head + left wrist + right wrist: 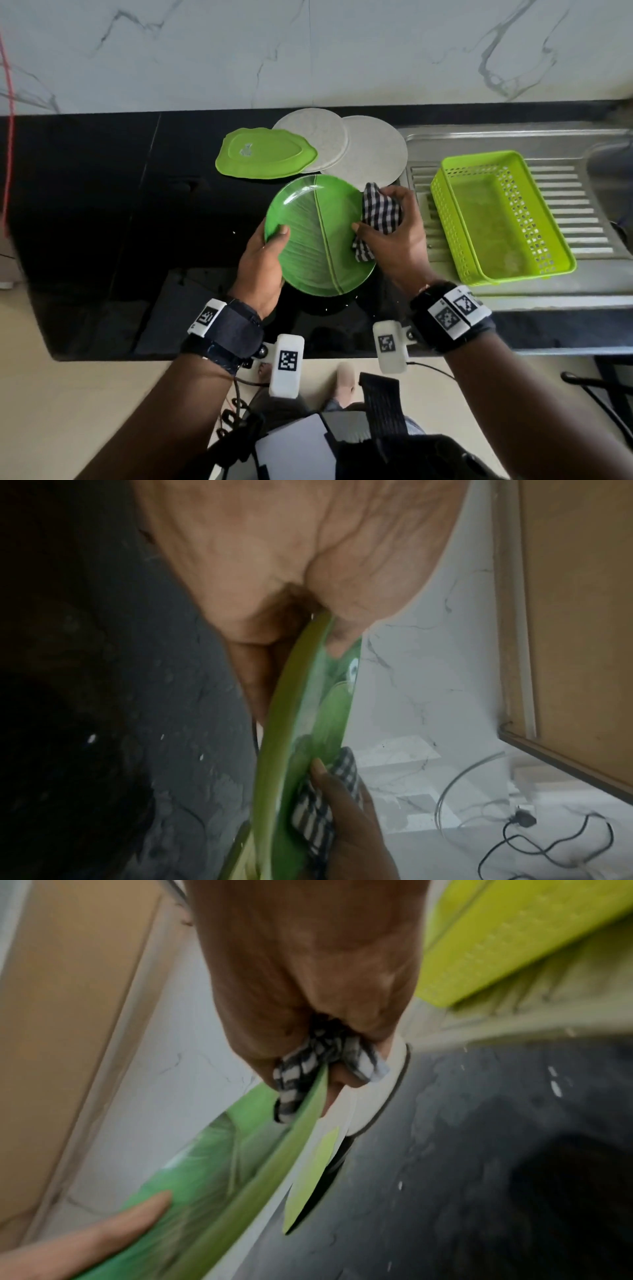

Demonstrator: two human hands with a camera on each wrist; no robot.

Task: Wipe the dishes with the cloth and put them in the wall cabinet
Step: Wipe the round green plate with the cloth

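I have the round green banana-leaf plate up off the black counter, over its front part, face tilted toward me; the printed midrib runs from the plate's far rim down to its near rim, leaning slightly to the right as it comes toward me. My left hand grips the plate's left rim, thumb lying across the leaf face and the other fingers curled behind, which the left wrist view confirms with the rim wedged into the fold of the palm. My right hand is closed around a bunched black-and-white checked cloth and clamps it over the plate's right rim; in the right wrist view the cloth wraps both sides of the green edge, with fingertips behind it. Toward the counter's back edge lie three more dishes: a lime-green leaf-shaped plate upside down, its long axis running left to right with the pointed end to the right, overlapping a speckled white round plate, which in turn overlaps a second speckled white plate next to the sink's edge. To the right, a lime-green perforated basket sits on the ribbed steel drainboard, its long axis running from the far left to the near right. A marble-patterned wall rises behind the counter.
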